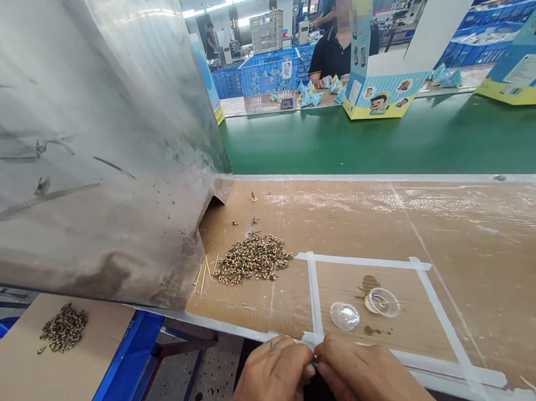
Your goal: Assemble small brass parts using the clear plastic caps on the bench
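Observation:
Close together at the table's front edge, my left hand (272, 375) and my right hand (357, 367) are both closed in a pinch. Between their fingertips is a small dark piece (315, 361), mostly hidden by the fingers. Beyond them lies a heap of small dark-and-gold pieces (253, 259), too tiny to make out singly. Thin wooden sticks (204, 276) rest at the heap's left. Inside a white tape outline (315, 294) are a small clear plastic cup (387, 302), with a thin stick in it, and a clear round lid (344, 315), beside brownish stains.
A large metal chute (110, 143) stands at the left. Below it, a cardboard sheet (29, 378) bears another heap of small pieces (63, 328). Across the green belt (292, 144) sits a person (332, 54), near blue packets (309, 95) and a printed box (380, 97).

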The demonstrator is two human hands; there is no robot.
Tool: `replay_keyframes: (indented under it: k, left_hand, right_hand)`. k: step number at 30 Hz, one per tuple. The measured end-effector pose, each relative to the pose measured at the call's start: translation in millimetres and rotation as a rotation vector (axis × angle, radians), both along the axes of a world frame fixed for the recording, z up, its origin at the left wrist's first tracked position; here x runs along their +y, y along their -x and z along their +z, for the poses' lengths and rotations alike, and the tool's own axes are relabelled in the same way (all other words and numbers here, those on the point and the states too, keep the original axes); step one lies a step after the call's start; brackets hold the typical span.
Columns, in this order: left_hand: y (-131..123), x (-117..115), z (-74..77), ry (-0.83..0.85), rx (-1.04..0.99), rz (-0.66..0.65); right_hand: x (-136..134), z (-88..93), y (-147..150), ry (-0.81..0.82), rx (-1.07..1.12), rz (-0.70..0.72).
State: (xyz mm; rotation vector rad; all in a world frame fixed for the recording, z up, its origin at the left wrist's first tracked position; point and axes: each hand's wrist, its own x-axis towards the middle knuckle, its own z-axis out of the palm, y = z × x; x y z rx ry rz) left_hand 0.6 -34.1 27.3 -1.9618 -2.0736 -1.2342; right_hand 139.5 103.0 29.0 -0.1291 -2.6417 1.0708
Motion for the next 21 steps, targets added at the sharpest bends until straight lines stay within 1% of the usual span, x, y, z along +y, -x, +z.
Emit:
replay_keyframes:
  k: [2,5,8,11,16,21]
  left_hand:
    - [-1,-1,-0.4,0.015,-0.019,0.014]
    - [-1,-1,-3.1,-0.032,-0.038,0.023]
    - [1,-2,-4.6,-0.002,-0.055,-0.018]
    - [2,-4,-6.5,-0.024,-0.079,-0.042]
    - [1,-7,-12.2,-0.020,-0.092,-0.041]
    - [1,-5,-14.9,-0.059,-0.079,-0.006]
  right_hand:
    - [0,-3.4,0,0.000,-0.002,-0.011]
    - [-3,-6.7,-1,0.001,0.019,-0.042]
    - [-5,-7.0,-1,-0.006,0.060,-0.084]
    - [-6,-6.0,-2,0.010,0.054,-0.075]
    - [-4,-4.7,-2,0.030,0.003,-0.045]
    - [-4,4.6,-1,0.007,0.006,-0.060]
